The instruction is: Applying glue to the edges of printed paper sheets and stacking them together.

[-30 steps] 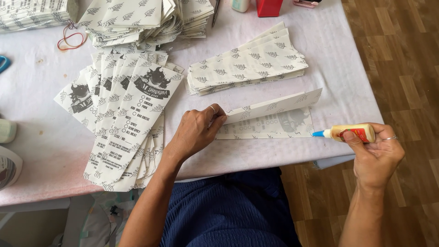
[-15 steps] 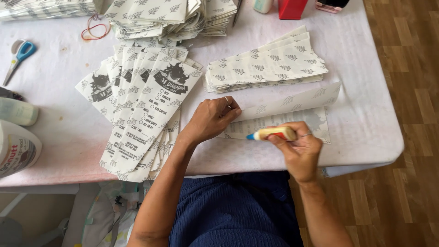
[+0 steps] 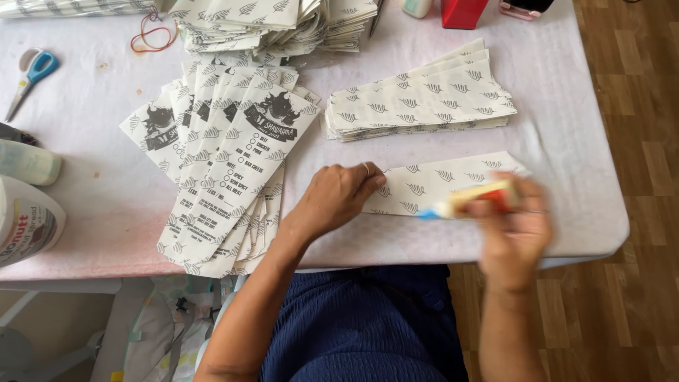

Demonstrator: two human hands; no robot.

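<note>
Gripping a glue stick, the blurred right hand hovers over the folded paper sleeve near the table's front edge; the left hand presses it flat. Firm pressure should prevent shifting.

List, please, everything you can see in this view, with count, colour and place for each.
paper sleeve being worked: one, white with grey leaf print, front right of table
folded sleeve stack: one, same print, behind it
fanned printed sleeves: one spread, white and black, table centre
sleeve heaps: several, far edge
glue tube: one, yellow-red with blue tip, blurred
scissors: one, blue handles, far left
rubber band: one, orange-red, far left
bottles: two, whitish, left edge
red box: one, far edge
table: one, pale cloth
left hand: presses the sleeve
right hand: holds the glue tube
</note>
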